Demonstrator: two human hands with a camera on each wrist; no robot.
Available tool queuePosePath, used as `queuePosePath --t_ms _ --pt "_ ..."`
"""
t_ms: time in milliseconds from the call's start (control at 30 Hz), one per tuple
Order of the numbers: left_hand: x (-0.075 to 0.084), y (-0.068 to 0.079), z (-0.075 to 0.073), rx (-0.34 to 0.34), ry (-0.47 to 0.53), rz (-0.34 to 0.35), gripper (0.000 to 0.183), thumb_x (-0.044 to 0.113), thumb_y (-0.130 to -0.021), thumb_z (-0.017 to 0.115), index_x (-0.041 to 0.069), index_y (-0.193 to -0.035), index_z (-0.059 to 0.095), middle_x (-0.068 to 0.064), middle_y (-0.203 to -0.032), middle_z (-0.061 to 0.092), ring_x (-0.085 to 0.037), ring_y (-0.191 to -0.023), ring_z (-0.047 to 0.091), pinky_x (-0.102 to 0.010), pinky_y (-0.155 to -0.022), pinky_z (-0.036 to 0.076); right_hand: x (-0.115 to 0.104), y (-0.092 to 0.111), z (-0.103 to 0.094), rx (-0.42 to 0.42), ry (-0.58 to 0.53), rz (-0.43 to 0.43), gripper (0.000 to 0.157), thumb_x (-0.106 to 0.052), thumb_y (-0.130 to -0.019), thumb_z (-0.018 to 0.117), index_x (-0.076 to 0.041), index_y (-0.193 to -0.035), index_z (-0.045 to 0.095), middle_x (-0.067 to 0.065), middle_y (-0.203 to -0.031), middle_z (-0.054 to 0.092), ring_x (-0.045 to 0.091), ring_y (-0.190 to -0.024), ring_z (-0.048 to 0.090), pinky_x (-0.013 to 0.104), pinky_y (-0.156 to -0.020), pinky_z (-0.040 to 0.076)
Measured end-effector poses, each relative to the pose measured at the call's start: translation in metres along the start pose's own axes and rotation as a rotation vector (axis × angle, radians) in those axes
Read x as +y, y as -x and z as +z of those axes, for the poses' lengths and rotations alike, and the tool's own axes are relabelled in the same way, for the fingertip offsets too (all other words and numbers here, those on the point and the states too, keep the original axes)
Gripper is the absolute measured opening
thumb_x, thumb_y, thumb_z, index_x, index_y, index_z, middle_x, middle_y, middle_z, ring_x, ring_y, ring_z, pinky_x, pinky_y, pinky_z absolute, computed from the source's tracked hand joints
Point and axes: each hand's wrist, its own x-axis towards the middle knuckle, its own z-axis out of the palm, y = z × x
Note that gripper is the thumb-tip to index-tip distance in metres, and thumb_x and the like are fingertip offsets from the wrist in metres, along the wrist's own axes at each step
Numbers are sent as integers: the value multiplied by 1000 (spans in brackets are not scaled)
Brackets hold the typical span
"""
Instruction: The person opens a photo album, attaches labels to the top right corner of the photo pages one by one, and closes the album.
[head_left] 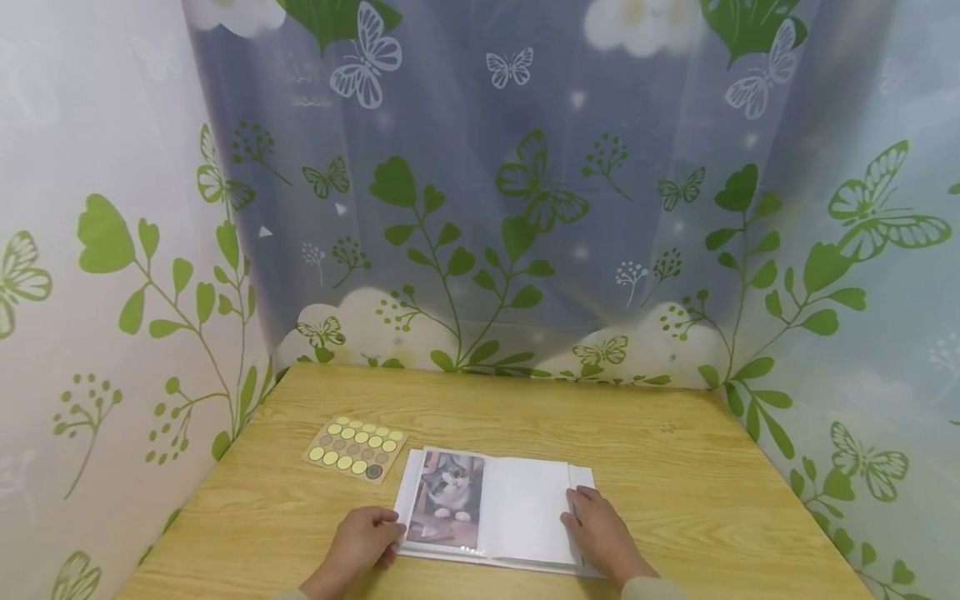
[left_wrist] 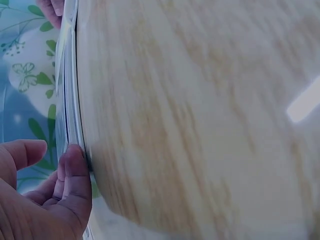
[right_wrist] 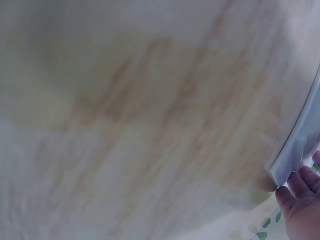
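Observation:
A white photo album [head_left: 525, 508] lies spread on the wooden table in front of me. Its left page carries a photo of a grey and white cat [head_left: 448, 492]; the right page is plain white. At the album's left edge is my left hand [head_left: 362, 540], its fingertips right against the edge, and in the left wrist view the thumb stands apart from the cover edge [left_wrist: 70, 100]. My right hand [head_left: 603, 533] holds the opposite side, thumb over the white page and fingers along the edge. In the right wrist view those fingertips meet an album corner [right_wrist: 287, 165].
A sheet of round yellow stickers [head_left: 356, 448] lies left of the album, with some circles brown and one dark. The wooden table [head_left: 675, 442] reaches back to a curtain [head_left: 465, 292] printed with butterflies and leaves, which also hangs on both sides.

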Motion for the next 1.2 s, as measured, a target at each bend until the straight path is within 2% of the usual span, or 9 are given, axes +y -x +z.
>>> queuePosePath --t_ms 267,467,700,833,1033,1200 --pt "5 -9 -6 49 -120 -3 32 8 -86 69 -14 -110 65 -5 -70 58 -16 -60 55 -29 -53 49 0 0 0 -6 1 21 45 -19 -100 58 10 -134 54 29 -140 48 47 -132 42 60 -109 34" --pt "7 -17 -13 72 -162 6 35 11 -86 70 -13 -111 64 -6 -74 60 -17 -65 57 -30 -57 49 -2 2 0 7 10 9 42 -15 -100 55 11 -134 54 30 -140 47 47 -131 42 60 -109 34" --pt "9 -27 -24 108 -238 21 37 15 -88 70 -11 -114 65 -11 -90 66 -22 -79 60 -34 -66 52 -5 7 1 86 6 -60 40 -5 -97 50 14 -132 52 35 -135 48 51 -127 45 60 -108 35" --pt "9 -34 -34 117 -273 30 37 16 -90 68 -10 -115 64 -16 -98 67 -25 -85 60 -39 -71 53 -5 8 0 113 -1 -57 41 -1 -96 47 12 -135 50 36 -134 48 52 -126 45 61 -107 35" --pt "7 -44 -51 139 -319 22 43 20 -93 64 -14 -120 59 -22 -104 66 -32 -90 62 -47 -78 53 -9 3 -2 141 -8 -34 44 -13 -97 57 9 -136 51 34 -137 47 50 -128 44 60 -107 36" --pt "6 -52 -64 154 -346 4 48 23 -95 61 -15 -125 55 -26 -109 64 -38 -97 61 -53 -83 51 -20 1 -3 159 -57 -54 47 -22 -97 60 7 -134 54 31 -137 49 48 -128 45 59 -107 37"
